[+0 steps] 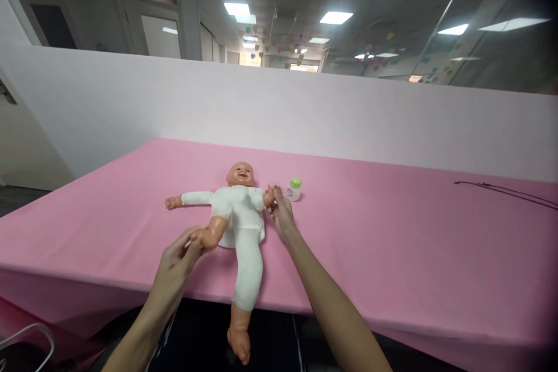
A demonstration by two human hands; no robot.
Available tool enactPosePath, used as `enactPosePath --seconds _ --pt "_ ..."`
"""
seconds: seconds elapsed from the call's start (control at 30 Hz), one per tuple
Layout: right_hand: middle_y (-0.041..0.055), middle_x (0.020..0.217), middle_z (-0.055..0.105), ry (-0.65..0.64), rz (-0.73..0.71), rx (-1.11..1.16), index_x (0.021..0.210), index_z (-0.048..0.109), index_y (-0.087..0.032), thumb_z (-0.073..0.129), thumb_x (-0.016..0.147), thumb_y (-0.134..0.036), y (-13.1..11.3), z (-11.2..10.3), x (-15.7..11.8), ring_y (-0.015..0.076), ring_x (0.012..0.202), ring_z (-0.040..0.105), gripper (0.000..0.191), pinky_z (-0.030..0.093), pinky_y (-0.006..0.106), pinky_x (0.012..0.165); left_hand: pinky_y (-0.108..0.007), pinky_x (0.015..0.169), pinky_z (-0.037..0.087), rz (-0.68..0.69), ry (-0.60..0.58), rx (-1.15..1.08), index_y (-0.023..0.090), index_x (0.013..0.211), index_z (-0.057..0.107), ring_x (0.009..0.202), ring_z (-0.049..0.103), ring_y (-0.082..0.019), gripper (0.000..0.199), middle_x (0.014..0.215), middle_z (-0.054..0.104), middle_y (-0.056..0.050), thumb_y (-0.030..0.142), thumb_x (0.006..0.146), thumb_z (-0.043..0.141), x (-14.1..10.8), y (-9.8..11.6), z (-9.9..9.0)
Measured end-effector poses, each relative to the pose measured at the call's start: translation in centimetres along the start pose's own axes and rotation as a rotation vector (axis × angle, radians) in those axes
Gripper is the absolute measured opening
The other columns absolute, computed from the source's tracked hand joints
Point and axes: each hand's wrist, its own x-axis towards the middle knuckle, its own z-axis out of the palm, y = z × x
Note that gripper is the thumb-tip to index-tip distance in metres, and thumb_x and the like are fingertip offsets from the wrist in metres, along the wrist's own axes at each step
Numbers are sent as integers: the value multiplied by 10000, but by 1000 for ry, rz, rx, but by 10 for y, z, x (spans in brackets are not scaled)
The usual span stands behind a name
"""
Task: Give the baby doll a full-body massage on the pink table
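A baby doll (247, 209) with a white cloth body lies on its back on the pink-covered table, head away from me. My left hand (178, 258) is closed on the doll's raised, bent leg (212, 232), at the foot. The other leg (248, 267) hangs over the table's front edge. My right hand (281, 213) pinches the doll's hand (271, 195) on the right side of the picture. Just beyond it stands a small clear jar (293, 190) with a green lid. The doll's other arm (197, 197) is stretched out to the left.
The pink cloth (370, 232) covers the wide table. A thin dark cord (505, 189) lies at the far right. Behind the table rises a white wall (305, 116) with glass above. A white cable (41, 331) shows at the lower left.
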Motion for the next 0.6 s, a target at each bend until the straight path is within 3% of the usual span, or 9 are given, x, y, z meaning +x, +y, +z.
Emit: enactPosePath --seconds 0.13,0.23,0.33,0.47,0.6 --pt "-37 628 527 -237 -13 -242 794 759 -172 811 784 -690 -4 10 -12 92 540 404 522 308 238 502 -341 968 571 -60 -12 -117 130 1081 785 1097 700 -263 585 1224 744 -153 636 794 846 51 12 32" --pt "-28 665 544 -216 -60 -242 758 755 -171 837 747 -684 -5 14 -13 105 600 462 520 356 243 552 -300 853 577 -56 -20 -76 131 1108 784 961 705 -222 604 1104 764 -128 644 795 839 54 13 36" --pt "-55 587 468 -77 -34 -168 835 779 -167 800 754 -720 -3 10 -7 93 538 389 560 310 242 512 -304 808 583 -93 -2 -26 155 1204 766 918 703 -220 658 1113 763 -117 661 790 835 30 12 23" --pt "-65 583 460 198 -16 -3 981 790 -196 763 759 -727 2 -8 7 94 484 341 576 230 245 446 -309 808 597 -173 162 18 218 1201 766 987 706 -251 680 1182 751 -104 724 751 829 -27 2 -15" --pt "-61 609 528 414 56 111 962 770 -202 794 747 -673 3 -30 19 87 459 350 519 229 244 426 -288 641 548 -180 6 184 204 1019 793 724 618 -215 530 780 676 -54 682 790 807 -78 -5 -49"
